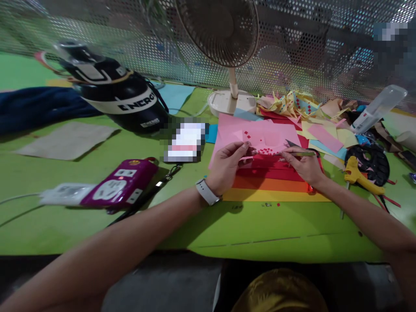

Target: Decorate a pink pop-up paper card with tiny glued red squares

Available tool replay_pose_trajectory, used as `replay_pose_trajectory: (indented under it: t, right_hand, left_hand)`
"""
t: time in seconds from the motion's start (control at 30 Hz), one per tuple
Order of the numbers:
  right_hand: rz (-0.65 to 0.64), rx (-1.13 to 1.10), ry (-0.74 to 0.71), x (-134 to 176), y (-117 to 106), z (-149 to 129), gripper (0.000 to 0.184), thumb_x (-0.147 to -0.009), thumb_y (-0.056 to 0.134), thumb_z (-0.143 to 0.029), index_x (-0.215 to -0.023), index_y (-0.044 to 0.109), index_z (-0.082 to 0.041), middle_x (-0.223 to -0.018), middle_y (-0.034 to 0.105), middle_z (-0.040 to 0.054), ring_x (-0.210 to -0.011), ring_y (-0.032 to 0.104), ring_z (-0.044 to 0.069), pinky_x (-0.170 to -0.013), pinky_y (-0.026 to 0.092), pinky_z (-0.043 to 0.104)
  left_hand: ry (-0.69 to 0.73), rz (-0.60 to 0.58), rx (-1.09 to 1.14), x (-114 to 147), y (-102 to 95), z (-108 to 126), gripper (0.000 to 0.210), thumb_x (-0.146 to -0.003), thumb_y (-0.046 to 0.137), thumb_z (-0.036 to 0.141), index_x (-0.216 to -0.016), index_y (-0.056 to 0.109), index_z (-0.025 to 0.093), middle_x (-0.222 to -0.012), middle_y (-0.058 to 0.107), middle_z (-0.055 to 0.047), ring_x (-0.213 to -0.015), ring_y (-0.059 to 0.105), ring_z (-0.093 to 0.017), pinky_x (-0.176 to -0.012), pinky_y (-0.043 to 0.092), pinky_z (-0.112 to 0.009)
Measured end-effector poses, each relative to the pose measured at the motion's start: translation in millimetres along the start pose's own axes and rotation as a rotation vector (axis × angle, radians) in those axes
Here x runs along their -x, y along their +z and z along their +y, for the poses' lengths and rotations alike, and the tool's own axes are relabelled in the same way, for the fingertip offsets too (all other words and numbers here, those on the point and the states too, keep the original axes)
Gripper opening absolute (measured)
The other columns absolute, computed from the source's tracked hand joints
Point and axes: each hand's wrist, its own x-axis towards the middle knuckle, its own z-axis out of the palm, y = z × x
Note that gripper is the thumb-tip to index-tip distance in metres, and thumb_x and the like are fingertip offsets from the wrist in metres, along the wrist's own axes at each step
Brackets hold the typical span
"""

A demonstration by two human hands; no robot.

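My left hand (229, 162), with a pale watch strap at the wrist, is closed in a pinch on a small pale pink paper piece (266, 151) dotted with small red squares. At the piece's right end, my right hand (302, 164) is closed around a slim metal tool (304, 154); whether it is tweezers I cannot tell. Behind the hands lies a pink sheet (276, 130) with a few loose red squares (247, 134) on it. Red, orange and yellow sheets (273, 195) overlap beneath my hands.
A white fan (232, 102) stands behind. Paper scraps (325, 130), a clear bottle (378, 110), a black tape roll (373, 164) and a yellow glue gun (362, 175) lie right. Left are a phone (185, 141), a purple power bank (120, 186) and a black jug (120, 95).
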Motion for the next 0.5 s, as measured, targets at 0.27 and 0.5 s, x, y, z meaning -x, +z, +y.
replay_pose_trajectory:
  t: [0.27, 0.5]
  right_hand:
    - [0.030, 0.003, -0.019, 0.5, -2.2, -3.2, 0.023, -0.086, 0.064, -0.045, -0.085, 0.070, -0.022, -0.083, 0.075, 0.0038, -0.076, 0.073, 0.021, -0.069, 0.062, 0.036]
    - [0.061, -0.020, -0.040, 0.3, -3.7, -6.3, 0.023, -0.085, 0.066, -0.045, -0.085, 0.071, -0.022, -0.083, 0.076, 0.0040, -0.072, 0.074, 0.020, -0.065, 0.062, 0.035]
  left_hand:
    - [-0.009, -0.007, -0.005, 0.1, -0.7, -0.3, 0.025, -0.071, 0.081, 0.040, -0.080, 0.070, 0.019, -0.083, 0.072, -0.003, -0.080, 0.069, -0.016, -0.067, 0.058, -0.026]
    - [-0.015, -0.017, 0.030, 1.0, -0.5, -0.3, 0.028, -0.067, 0.085, 0.040, -0.080, 0.071, 0.018, -0.082, 0.072, -0.002, -0.079, 0.068, -0.014, -0.066, 0.056, -0.023]
